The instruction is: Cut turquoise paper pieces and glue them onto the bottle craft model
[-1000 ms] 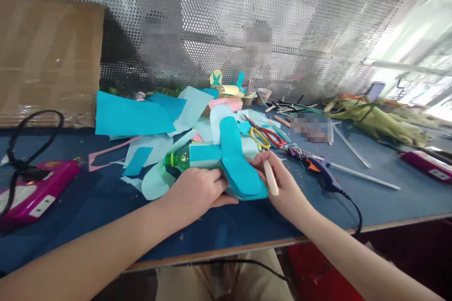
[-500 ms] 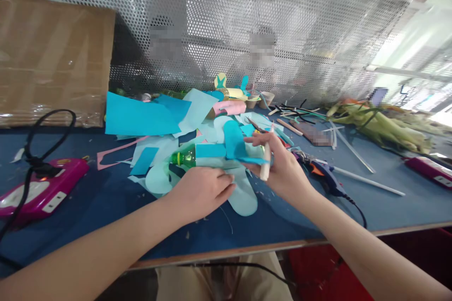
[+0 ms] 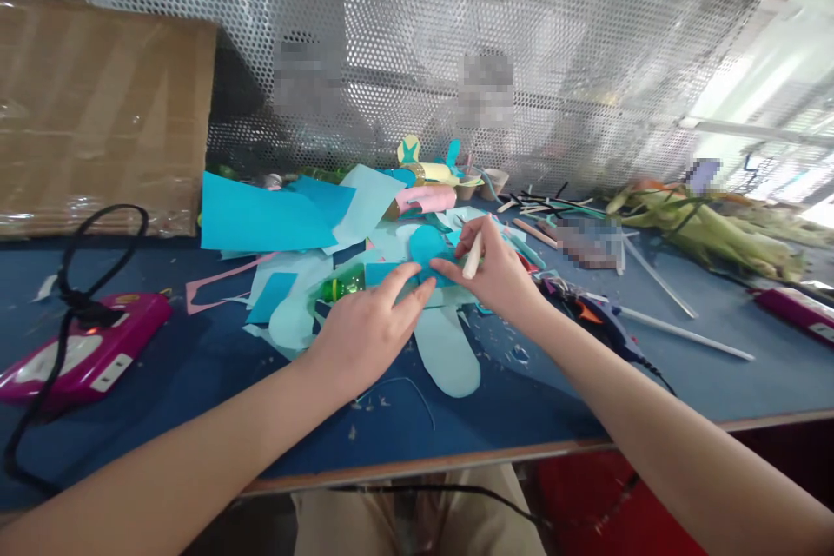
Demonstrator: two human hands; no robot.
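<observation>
A green plastic bottle (image 3: 342, 285) wrapped in blue foam lies on the blue table (image 3: 195, 373), with a turquoise foam wing (image 3: 426, 245) across it and a pale blue wing (image 3: 446, 349) sticking out toward me. My left hand (image 3: 365, 330) rests on the bottle body, fingers stretched forward and flat. My right hand (image 3: 499, 274) presses on the turquoise wing while gripping a white glue stick (image 3: 473, 258) between thumb and fingers.
Blue and pale foam sheets (image 3: 267, 217) and scraps pile behind the bottle. A hot glue gun (image 3: 603, 321) with its cord lies right of my hand. A pink power strip (image 3: 84, 352) sits left, cardboard (image 3: 97, 113) and a perforated metal screen (image 3: 456, 35) behind, green leaves (image 3: 704, 226) far right.
The foam-covered bottle was turned over and laid down farther from me; the pale wing now points toward me. Both hands moved forward, and my left hand opened flat on it.
</observation>
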